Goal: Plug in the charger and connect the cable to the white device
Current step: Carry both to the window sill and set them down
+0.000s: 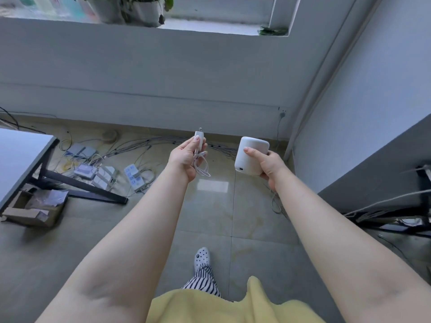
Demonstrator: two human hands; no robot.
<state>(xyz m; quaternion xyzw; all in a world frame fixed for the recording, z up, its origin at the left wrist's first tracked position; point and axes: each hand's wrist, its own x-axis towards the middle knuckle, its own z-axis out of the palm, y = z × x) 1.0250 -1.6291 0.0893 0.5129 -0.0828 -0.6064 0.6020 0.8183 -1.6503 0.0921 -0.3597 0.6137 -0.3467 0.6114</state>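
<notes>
My left hand (185, 157) grips a small white charger (200, 139), prongs pointing up and away. Its thin white cable (202, 164) hangs coiled in a loop below my palm. My right hand (268, 165) holds the white device (250, 155), a rounded box with a small dark port on its lower face. Both are held out over the tiled floor, a hand's width apart. A white power strip (134, 177) lies on the floor to the lower left of my left hand. A wall socket (282, 112) sits low on the far wall, with a plug in it.
A grey desk (21, 159) with a dark metal leg stands at the left, an open cardboard box (35, 207) beneath it. Several cables and adapters (98, 173) are strewn along the wall. A dark desk (382, 169) with wires stands at the right. Plants (130, 10) sit on the windowsill.
</notes>
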